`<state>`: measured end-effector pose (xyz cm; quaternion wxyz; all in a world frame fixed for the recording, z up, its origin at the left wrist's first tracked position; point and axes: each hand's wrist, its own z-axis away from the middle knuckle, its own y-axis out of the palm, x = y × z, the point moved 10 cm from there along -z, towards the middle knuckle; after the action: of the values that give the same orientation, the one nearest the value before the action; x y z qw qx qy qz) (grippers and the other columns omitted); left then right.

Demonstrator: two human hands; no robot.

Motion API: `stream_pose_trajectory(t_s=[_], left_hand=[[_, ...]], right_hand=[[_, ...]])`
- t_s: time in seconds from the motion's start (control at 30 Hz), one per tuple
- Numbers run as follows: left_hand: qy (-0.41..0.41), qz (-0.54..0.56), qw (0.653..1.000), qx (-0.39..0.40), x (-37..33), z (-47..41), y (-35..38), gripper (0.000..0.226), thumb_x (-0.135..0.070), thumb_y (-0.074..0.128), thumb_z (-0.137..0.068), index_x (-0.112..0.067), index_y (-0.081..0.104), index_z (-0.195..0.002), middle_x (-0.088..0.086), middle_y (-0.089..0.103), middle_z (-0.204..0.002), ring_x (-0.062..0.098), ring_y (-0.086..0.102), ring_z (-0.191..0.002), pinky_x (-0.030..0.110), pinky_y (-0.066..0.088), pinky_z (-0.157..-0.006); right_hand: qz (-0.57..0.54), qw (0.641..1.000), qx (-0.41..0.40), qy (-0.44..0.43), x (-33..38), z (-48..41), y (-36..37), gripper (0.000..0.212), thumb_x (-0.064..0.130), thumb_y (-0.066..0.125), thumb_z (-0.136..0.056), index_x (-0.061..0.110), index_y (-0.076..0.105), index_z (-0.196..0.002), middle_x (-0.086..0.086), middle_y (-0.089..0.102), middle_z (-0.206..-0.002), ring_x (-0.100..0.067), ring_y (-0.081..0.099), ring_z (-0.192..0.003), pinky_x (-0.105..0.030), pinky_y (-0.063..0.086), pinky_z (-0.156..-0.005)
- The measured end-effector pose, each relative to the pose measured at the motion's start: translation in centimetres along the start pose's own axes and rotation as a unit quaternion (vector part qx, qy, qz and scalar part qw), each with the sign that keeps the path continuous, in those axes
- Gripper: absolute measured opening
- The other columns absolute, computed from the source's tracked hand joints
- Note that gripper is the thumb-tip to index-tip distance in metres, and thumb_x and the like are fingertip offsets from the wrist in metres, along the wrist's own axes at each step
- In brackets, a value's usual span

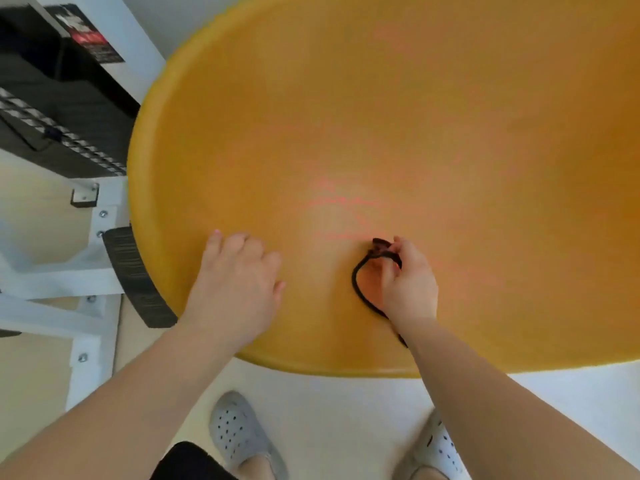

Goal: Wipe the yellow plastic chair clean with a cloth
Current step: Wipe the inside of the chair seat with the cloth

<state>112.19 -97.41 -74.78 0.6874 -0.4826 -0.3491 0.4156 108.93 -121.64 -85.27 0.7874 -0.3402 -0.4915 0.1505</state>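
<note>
One dark cord pinched in right hand; left hand relaxed on chair.

On the chair lie the left hand and, rightward, the right hand with a cord.

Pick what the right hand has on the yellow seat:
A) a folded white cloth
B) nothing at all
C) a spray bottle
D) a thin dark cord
D: the right hand pinches one end of a thin dark cord, which lies in a loop on the yellow chair seat.
</note>
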Motion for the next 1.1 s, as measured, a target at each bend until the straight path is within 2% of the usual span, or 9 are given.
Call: stream_pose_trajectory(t_s=[0.13, 0.23, 0.33, 0.43, 0.57, 0.67, 0.77, 0.93, 1.1], left_hand=[[0.032, -0.064, 0.997, -0.010, -0.3, -0.5, 2.9, 0.029, -0.038, 0.074, -0.075, -0.015, 0.067, -0.091, 0.014, 0.064, -0.098, 0.040, 0.054, -0.117, 0.061, 0.036, -0.103], [0.025, -0.081, 0.995, -0.043, -0.1, -1.0, 3.4, 0.030, -0.042, 0.068, -0.076, -0.017, 0.066, -0.091, 0.012, 0.064, -0.098, 0.039, 0.054, -0.115, 0.058, 0.037, -0.101], [0.033, -0.101, 0.993, -0.052, -1.1, -1.4, 4.7, 0.029, -0.049, 0.061, -0.078, -0.022, 0.062, -0.089, 0.005, 0.061, -0.090, 0.033, 0.057, -0.097, 0.046, 0.045, -0.085], [0.045, -0.099, 0.993, -0.038, -2.9, -1.9, 6.5, 0.030, -0.054, 0.048, -0.088, -0.028, 0.058, -0.100, -0.003, 0.058, -0.099, 0.025, 0.056, -0.102, 0.039, 0.041, -0.081], [0.057, -0.061, 0.996, -0.038, -1.3, -1.7, 6.2, 0.037, -0.054, 0.044, -0.088, -0.030, 0.063, -0.108, -0.006, 0.060, -0.100, 0.023, 0.056, -0.102, 0.039, 0.044, -0.084], [0.081, -0.047, 0.992, -0.079, -0.3, -1.2, 5.9, 0.030, -0.046, 0.045, -0.087, -0.027, 0.068, -0.085, -0.004, 0.059, -0.082, 0.027, 0.060, -0.082, 0.040, 0.046, -0.070], [0.114, -0.087, 0.987, -0.074, -1.3, -0.9, 6.9, 0.035, -0.050, 0.038, -0.080, -0.026, 0.062, -0.070, -0.005, 0.058, -0.072, 0.026, 0.060, -0.070, 0.038, 0.042, -0.063], [0.084, -0.080, 0.992, -0.054, -1.1, -0.7, 6.1, 0.041, -0.062, 0.026, -0.090, -0.029, 0.050, -0.086, -0.010, 0.059, -0.093, 0.017, 0.058, -0.100, 0.036, 0.041, -0.082], [0.087, -0.093, 0.988, -0.085, -1.2, -0.7, 6.4, 0.039, -0.054, 0.029, -0.082, -0.025, 0.044, -0.062, -0.005, 0.056, -0.064, 0.025, 0.062, -0.067, 0.034, 0.033, -0.059]], right_hand=[[0.010, 0.998, -0.007, -0.054, -1.7, -2.2, 5.1, 0.044, 0.019, 0.059, -0.097, 0.023, 0.050, -0.139, 0.002, 0.038, -0.158, -0.027, 0.052, -0.130, -0.038, 0.047, -0.093], [0.032, 0.992, -0.046, -0.112, -1.8, -2.9, 6.8, 0.054, 0.016, 0.071, -0.085, 0.016, 0.053, -0.136, -0.009, 0.043, -0.142, -0.033, 0.054, -0.119, -0.044, 0.052, -0.090], [0.025, 0.984, -0.084, -0.155, -2.0, -3.8, 7.2, 0.035, 0.022, 0.075, -0.084, 0.011, 0.060, -0.114, 0.001, 0.047, -0.111, -0.028, 0.055, -0.103, -0.034, 0.044, -0.080], [0.061, 0.973, -0.096, -0.202, -1.8, -4.0, 7.1, 0.026, 0.032, 0.074, -0.087, 0.016, 0.069, -0.106, -0.001, 0.048, -0.113, -0.026, 0.051, -0.104, -0.030, 0.037, -0.084], [0.168, 0.951, -0.108, -0.236, -1.1, -2.7, 6.5, 0.038, 0.049, 0.059, -0.086, 0.031, 0.073, -0.116, -0.008, 0.051, -0.115, -0.033, 0.049, -0.099, -0.042, 0.040, -0.089], [0.229, 0.947, -0.023, -0.223, -3.1, -1.7, 7.8, 0.061, 0.067, 0.039, -0.092, 0.037, 0.052, -0.145, -0.004, 0.048, -0.133, -0.029, 0.045, -0.120, -0.047, 0.041, -0.104], [0.313, 0.928, 0.014, -0.201, -4.4, -3.0, 8.2, 0.077, 0.078, 0.018, -0.091, 0.042, 0.023, -0.159, -0.003, 0.029, -0.160, -0.028, 0.027, -0.145, -0.050, 0.024, -0.122], [0.258, 0.958, 0.053, -0.110, -4.2, -8.0, 8.1, 0.092, 0.088, -0.006, -0.075, 0.050, 0.005, -0.159, 0.003, -0.013, -0.171, -0.019, -0.013, -0.157, -0.049, -0.006, -0.126], [0.271, 0.914, 0.145, -0.265, 0.5, -1.6, 13.7, 0.102, 0.095, -0.007, -0.070, 0.046, -0.001, -0.159, 0.007, -0.019, -0.169, -0.018, -0.019, -0.155, -0.048, -0.007, -0.126]])
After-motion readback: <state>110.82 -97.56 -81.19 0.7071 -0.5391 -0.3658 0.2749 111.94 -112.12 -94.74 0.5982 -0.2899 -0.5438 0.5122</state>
